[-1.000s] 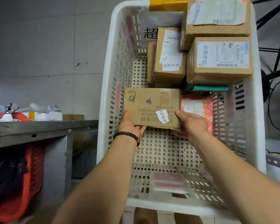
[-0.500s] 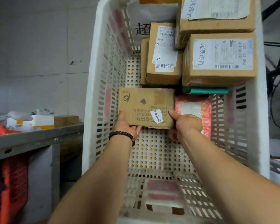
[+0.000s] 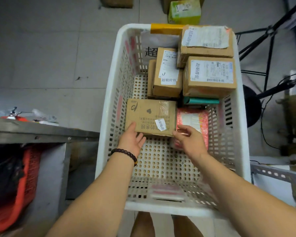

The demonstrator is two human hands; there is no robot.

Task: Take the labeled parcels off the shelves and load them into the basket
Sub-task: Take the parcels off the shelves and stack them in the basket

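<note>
**Parcel Inside the Basket**

A white perforated plastic basket (image 3: 109, 103) is seen over a grey tiled floor (image 3: 50, 57). A flat brown cardboard parcel (image 3: 149, 115) is laid inside. Its near edge is touched by the thumb of the left hand (image 3: 132, 141), whose fingers are straight. The right hand (image 3: 190, 141) is held loosely open at the parcel's corner, with nothing gripped.

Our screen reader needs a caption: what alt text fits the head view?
The left hand and right hand are at the near edge of a flat cardboard parcel lying in a white plastic basket. Labelled cardboard boxes are stacked at its far end, and a red packet lies beside the parcel.
</note>
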